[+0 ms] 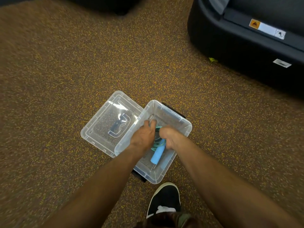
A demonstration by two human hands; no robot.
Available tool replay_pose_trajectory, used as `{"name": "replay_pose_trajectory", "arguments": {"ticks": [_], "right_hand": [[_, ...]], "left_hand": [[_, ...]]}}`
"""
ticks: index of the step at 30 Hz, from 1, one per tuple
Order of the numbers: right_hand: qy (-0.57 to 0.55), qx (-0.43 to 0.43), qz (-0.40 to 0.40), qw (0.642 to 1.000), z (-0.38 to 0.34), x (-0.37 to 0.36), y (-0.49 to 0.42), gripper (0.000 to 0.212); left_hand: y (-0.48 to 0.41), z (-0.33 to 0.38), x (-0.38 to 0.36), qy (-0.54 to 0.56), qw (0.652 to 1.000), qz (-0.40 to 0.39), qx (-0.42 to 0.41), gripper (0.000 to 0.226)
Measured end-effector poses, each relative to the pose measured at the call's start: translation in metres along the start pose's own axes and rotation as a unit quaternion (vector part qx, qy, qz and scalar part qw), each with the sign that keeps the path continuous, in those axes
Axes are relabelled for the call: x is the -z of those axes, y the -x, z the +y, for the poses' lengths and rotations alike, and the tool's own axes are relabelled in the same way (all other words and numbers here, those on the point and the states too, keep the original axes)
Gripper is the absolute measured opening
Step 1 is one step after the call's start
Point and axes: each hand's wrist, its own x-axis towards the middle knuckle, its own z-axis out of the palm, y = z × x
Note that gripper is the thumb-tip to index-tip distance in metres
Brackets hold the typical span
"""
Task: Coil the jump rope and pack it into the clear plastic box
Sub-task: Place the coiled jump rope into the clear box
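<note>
Rope (157, 155) inside box (185, 120) | left fingers (151, 123) grasping rope | right fingers (165, 142) clenched round rope

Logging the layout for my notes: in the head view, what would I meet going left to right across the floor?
Clear plastic lid → left hand → blue foam jump rope handle → right hand → black machine base.

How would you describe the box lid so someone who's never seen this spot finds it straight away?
On the speckled brown floor sits a clear box with a blue-handled rope inside. The lid lies flat against the box's left side. Unlike the deep box, it is a shallow clear panel with a handle shape at its centre.
</note>
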Motion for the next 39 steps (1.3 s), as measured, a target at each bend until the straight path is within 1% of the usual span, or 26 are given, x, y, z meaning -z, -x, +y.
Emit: {"name": "replay_pose_trajectory", "arguments": {"ticks": [2,4,6,7,8,9,11,12,13,14,15,17,19,20,22,25,29,34,36,39], "right_hand": [[0.047,0.008,0.003,0.999,-0.004,0.004,0.002,0.022],[0.104,0.037,0.038,0.993,-0.009,0.013,0.008,0.036],[0.182,0.076,0.057,0.979,-0.013,0.02,0.015,0.038],[0.237,0.106,0.057,0.964,-0.014,0.021,0.021,0.038],[0.303,0.143,0.068,0.94,-0.013,0.02,0.026,0.036],[0.394,0.18,0.087,0.897,-0.012,0.021,0.03,0.033],[0.57,0.246,0.108,0.776,-0.013,0.019,0.031,0.028],[0.626,0.265,0.104,0.726,-0.013,0.019,0.031,0.027],[0.666,0.266,0.093,0.691,-0.012,0.019,0.029,0.027],[0.695,0.257,0.082,0.667,-0.011,0.018,0.028,0.028],[0.716,0.242,0.073,0.65,-0.011,0.017,0.028,0.029],[0.742,0.233,0.061,0.626,-0.01,0.018,0.022,0.03],[0.768,0.226,0.05,0.598,-0.01,0.021,0.012,0.032],[0.769,0.225,0.047,0.596,-0.011,0.022,0.006,0.032],[0.76,0.23,0.051,0.606,-0.011,0.025,-0.002,0.034],[0.751,0.233,0.054,0.616,-0.013,0.026,-0.004,0.035],[0.758,0.233,0.055,0.606,-0.014,0.027,-0.005,0.035],[0.762,0.234,0.048,0.602,-0.015,0.023,0.006,0.037],[0.756,0.238,0.042,0.608,-0.017,0.024,0.011,0.038],[0.729,0.243,0.035,0.639,-0.02,0.027,0.024,0.038]], "left_hand": [[0.005,0.002,0.003,-0.001,1.0,0.01,0.001,0.06],[0.013,0.005,0.009,-0.009,1.0,0.03,-0.005,0.065],[0.023,0.005,0.018,-0.041,0.998,0.048,-0.006,0.061],[0.027,0.004,0.021,-0.071,0.996,0.053,-0.013,0.056],[0.032,0.004,0.024,-0.107,0.993,0.051,-0.027,0.051],[0.037,0.004,0.026,-0.139,0.988,0.042,-0.049,0.046],[0.041,0.005,0.025,-0.173,0.98,0.004,-0.102,0.046],[0.042,0.006,0.022,-0.188,0.975,-0.02,-0.115,0.047],[0.042,0.005,0.019,-0.206,0.971,-0.039,-0.117,0.047],[0.041,0.005,0.016,-0.225,0.967,-0.057,-0.109,0.045],[0.04,0.003,0.012,-0.241,0.963,-0.071,-0.099,0.043],[0.037,-0.002,0.004,-0.261,0.958,-0.087,-0.087,0.041],[0.036,-0.005,0.002,-0.254,0.959,-0.095,-0.078,0.042],[0.036,-0.005,0.002,-0.245,0.962,-0.098,-0.072,0.043],[0.036,-0.005,0.001,-0.229,0.967,-0.1,-0.054,0.045],[0.033,-0.005,0.004,-0.217,0.97,-0.102,-0.032,0.041],[0.028,-0.001,0.01,-0.251,0.96,-0.119,-0.031,0.041],[0.028,0.0,0.012,-0.246,0.959,-0.134,-0.034,0.05],[0.028,0.003,0.016,-0.225,0.966,-0.127,-0.029,0.056],[0.032,0.008,0.023,-0.196,0.974,-0.107,-0.041,0.061]]}}
